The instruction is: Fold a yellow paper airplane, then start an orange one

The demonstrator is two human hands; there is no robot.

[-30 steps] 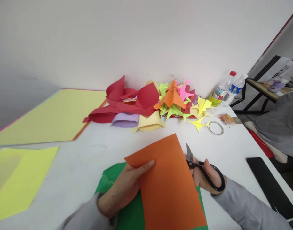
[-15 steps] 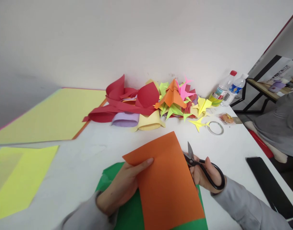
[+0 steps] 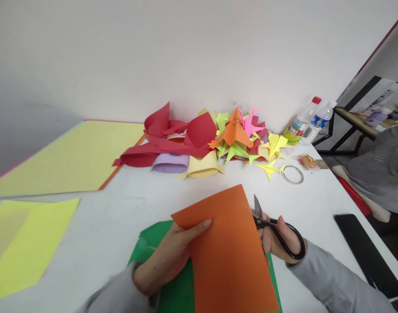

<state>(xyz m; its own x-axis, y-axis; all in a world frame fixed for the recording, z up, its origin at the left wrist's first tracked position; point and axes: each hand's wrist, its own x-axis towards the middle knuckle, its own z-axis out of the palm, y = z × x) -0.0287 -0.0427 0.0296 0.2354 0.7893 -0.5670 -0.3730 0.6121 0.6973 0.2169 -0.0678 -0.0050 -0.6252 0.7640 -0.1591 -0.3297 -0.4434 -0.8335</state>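
Note:
My left hand (image 3: 176,252) pinches an orange sheet of paper (image 3: 231,248) near its upper left, thumb on top and fingers behind. The sheet is tilted above a green sheet (image 3: 174,289) on the table. At its right edge my right hand (image 3: 279,239) grips black-handled scissors (image 3: 267,224), thumb through the visible loop. The scissors' blades are spread; one points up beside the paper, and the other is largely hidden behind the orange sheet.
Yellow sheets (image 3: 39,243) lie at left, with a large pale-yellow stack (image 3: 68,156) behind. Red paper strips (image 3: 166,143) and folded paper planes (image 3: 233,132) are piled by the wall. Bottles (image 3: 318,121), a tape roll (image 3: 292,174) and a black slab (image 3: 368,252) are right. A person (image 3: 378,165) sits beyond.
The orange sheet has shifted slightly right and down with my left hand, covering more of the green sheet's lower part. The scissors have barely moved and remain spread.

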